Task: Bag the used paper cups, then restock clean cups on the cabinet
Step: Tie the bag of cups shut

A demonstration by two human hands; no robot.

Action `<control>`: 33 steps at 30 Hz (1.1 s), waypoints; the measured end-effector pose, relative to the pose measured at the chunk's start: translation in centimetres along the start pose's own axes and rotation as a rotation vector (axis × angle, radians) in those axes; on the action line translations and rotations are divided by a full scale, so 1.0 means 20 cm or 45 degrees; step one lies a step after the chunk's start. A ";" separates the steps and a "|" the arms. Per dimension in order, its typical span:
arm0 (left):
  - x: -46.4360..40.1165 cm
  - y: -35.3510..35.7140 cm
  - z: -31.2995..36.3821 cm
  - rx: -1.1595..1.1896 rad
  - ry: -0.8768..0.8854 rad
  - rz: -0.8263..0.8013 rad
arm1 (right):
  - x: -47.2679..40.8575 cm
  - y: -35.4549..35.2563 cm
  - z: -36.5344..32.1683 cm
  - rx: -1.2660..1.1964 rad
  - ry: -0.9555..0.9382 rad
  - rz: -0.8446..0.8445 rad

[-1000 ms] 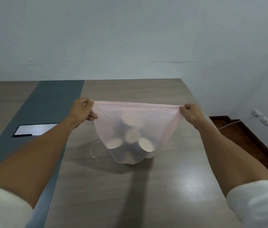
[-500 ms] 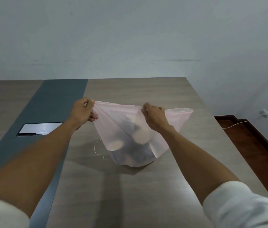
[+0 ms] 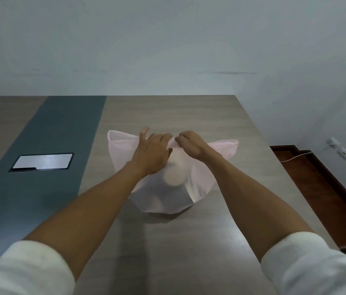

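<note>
Both my hands meet over the mouth of the pink bag (image 3: 201, 179), which sits on the desk (image 3: 189, 241) a little right of its middle; my right hand (image 3: 191, 145) has its fingers closed in a pinch on the gathered rim at the centre; my left hand (image 3: 153, 154) lies on the film just beside it, thumb lifted and fingers loosely spread, and whether they hold any plastic I cannot tell. Through the thin film I see the pale round shapes of the used cups (image 3: 173, 177), blurred but clearly inside; the two corners of the rim stick out like ears to either side.

I judge the load light and easily crushed; the film is soft and probably slippery, so the place to hold is the bunched rim, or those two ears if I mean to knot them.

The desk is smooth grey wood grain with a dark band (image 3: 46, 167) on the left carrying a shiny cable hatch (image 3: 42, 161); beyond stands a plain pale wall (image 3: 167, 50); to the right lie brown floor and wall sockets (image 3: 339, 149).
</note>
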State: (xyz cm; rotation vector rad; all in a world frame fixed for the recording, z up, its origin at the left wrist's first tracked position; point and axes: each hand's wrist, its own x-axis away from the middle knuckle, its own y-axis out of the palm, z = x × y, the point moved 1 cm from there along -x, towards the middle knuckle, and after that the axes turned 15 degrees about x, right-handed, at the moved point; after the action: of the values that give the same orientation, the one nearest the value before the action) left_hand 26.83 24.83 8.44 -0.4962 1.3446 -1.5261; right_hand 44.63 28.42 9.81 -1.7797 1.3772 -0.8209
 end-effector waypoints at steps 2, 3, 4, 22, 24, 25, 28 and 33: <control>-0.02 0.04 0.02 0.021 -0.086 -0.071 | 0.01 -0.03 0.03 -0.054 0.075 -0.071; -0.03 0.05 0.02 0.053 -0.106 -0.105 | 0.02 -0.03 0.05 -0.004 0.101 -0.068; -0.04 0.05 0.02 0.097 -0.136 -0.140 | 0.04 -0.03 0.07 0.134 0.083 0.020; 0.05 0.06 -0.05 0.226 -0.222 -0.178 | 0.19 0.18 0.09 0.526 -0.232 0.163; 0.07 0.06 -0.07 0.188 -0.215 -0.165 | 0.21 0.22 0.12 0.664 -0.332 0.212; 0.08 0.06 -0.07 0.142 -0.133 -0.152 | 0.22 0.23 0.12 0.615 -0.299 0.198; 0.09 0.09 -0.04 0.031 0.098 -0.185 | 0.16 0.21 0.07 0.240 -0.113 0.032; 0.07 0.12 -0.11 -0.054 -0.048 -0.191 | 0.13 -0.05 0.18 1.147 -0.197 -0.245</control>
State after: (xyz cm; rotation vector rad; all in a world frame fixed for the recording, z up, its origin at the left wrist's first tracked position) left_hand 25.52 25.02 5.17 -0.6622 1.3379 -1.6037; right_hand 48.72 26.65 8.86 -1.2171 0.5668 -1.1415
